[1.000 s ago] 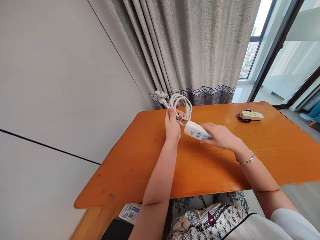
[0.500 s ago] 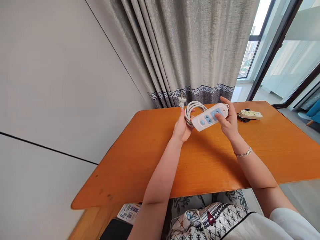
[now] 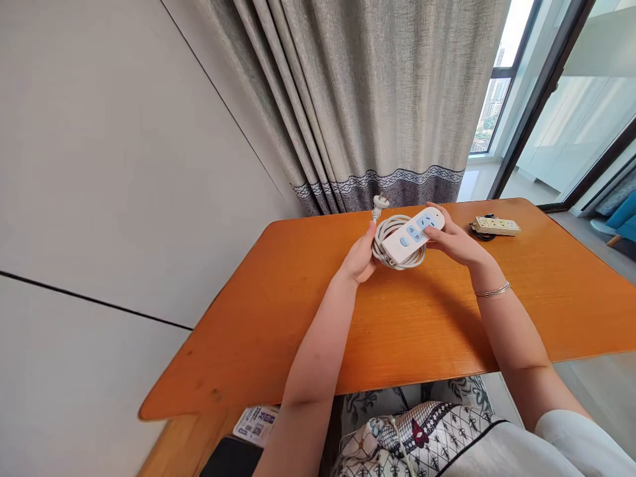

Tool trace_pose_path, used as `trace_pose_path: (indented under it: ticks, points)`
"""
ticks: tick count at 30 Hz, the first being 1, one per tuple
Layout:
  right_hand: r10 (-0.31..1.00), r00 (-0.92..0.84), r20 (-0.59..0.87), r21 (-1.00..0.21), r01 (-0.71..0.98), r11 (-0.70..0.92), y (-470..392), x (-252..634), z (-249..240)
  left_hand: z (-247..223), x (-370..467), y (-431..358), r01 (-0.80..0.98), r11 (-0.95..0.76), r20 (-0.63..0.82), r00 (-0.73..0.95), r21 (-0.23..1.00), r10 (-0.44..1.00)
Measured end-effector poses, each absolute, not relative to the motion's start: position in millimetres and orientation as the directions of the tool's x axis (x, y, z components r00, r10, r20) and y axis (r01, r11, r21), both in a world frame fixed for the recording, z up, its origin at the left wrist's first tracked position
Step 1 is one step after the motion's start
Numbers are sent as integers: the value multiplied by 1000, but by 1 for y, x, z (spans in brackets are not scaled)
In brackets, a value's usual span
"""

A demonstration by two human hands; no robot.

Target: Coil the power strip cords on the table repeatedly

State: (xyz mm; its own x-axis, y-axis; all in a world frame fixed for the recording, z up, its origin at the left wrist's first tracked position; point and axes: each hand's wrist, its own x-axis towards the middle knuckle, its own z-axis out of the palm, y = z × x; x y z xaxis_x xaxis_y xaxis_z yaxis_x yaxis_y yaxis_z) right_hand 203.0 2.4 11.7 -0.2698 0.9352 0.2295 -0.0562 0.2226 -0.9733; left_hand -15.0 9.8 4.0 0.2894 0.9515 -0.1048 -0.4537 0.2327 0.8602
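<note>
A white power strip with light blue socket panels is held tilted above the table, its rounded end up and to the right. My right hand grips that end, thumb on the top face by the sockets. Behind and under the strip lies its coiled pale cord. My left hand is closed on the coil's left side, thumb in front. The plug sticks up just above my left thumb, its pins pointing upward. Some of my fingers are hidden behind the coil and the strip.
The orange-brown wooden table spreads under my hands. A second, cream power strip with a dark cord lies at its far right. A grey curtain hangs behind the far edge, and a white wall panel stands at left.
The strip has come left and lower against the coil, which now shows below it too. The plug has shifted right and tilted. My right hand has moved with the strip.
</note>
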Motion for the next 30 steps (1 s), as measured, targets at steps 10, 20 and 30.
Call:
trace_pose_path:
  ticks: [10, 20, 30]
  points:
    - [964, -162, 210, -958, -231, 170, 13, 179, -1, -3, -16, 27, -512, 257, -171, 210, 819, 963]
    - [990, 54, 133, -903, -404, 143, 22, 176, -9, -9, -12, 18, -397, -59, 144, 188, 916, 971]
    - [989, -61, 133, -923, -371, 101, 18, 169, -12, 3, -32, 19, -221, -47, 114, 299, 974, 947]
